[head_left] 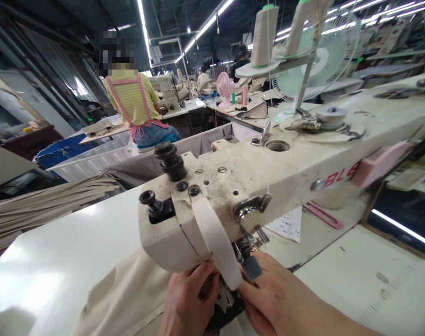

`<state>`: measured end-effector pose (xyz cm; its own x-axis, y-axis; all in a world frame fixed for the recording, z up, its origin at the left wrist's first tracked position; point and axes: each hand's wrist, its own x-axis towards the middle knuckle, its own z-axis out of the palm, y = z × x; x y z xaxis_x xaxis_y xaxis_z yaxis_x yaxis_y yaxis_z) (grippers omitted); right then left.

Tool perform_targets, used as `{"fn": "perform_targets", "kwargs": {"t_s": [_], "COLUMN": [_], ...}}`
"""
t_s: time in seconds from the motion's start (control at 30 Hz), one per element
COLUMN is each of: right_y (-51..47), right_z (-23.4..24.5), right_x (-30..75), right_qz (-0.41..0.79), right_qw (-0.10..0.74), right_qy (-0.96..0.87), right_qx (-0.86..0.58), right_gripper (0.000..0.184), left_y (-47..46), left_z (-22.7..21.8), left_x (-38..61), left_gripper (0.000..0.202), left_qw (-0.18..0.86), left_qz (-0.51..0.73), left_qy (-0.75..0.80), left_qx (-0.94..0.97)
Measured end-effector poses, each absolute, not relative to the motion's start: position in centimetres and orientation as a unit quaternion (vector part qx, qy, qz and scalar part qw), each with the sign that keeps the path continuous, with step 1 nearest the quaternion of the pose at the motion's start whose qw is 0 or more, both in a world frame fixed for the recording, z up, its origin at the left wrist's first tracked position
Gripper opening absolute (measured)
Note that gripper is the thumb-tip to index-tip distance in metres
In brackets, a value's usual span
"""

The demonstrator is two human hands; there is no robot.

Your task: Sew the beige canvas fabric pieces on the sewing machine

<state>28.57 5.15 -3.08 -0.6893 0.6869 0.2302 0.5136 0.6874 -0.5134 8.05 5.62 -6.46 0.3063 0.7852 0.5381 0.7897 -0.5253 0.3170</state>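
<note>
A worn white sewing machine (205,210) stretches across the view, its head above both hands. My left hand (189,301) is under the head's near end, thumb and fingers closed in a pinch. Its fingertips are partly hidden, and whatever they grip cannot be made out. My right hand (275,296) reaches in from the right beside the needle area, fingers bent and closed, tips hidden behind the white curved guard (217,242). Beige fabric (124,296) lies on the white table (68,252), draped left of my left hand and running beneath the head.
Pink thread snips (324,214) and a printed paper (286,226) lie behind the machine arm. A dark-screened device (401,219) rests at right. Beige strips (51,210) are stacked at left. Thread cones (265,37) stand above. A person in a yellow shirt (133,95) sits ahead.
</note>
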Motion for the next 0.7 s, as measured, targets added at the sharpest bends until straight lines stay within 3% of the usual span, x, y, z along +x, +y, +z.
{"fn": "perform_targets", "kwargs": {"t_s": [0.7], "right_y": [5.15], "right_z": [-2.79], "right_x": [28.1], "right_qz": [0.202], "right_qw": [0.204], "right_qy": [-0.892], "right_qx": [-0.349], "right_gripper": [0.037], "left_y": [5.89], "left_z": [-7.15], "left_x": [7.67], "left_gripper": [0.011], "left_qw": [-0.001], "left_qz": [-0.318], "left_qy": [-0.492], "left_qx": [-0.811]}}
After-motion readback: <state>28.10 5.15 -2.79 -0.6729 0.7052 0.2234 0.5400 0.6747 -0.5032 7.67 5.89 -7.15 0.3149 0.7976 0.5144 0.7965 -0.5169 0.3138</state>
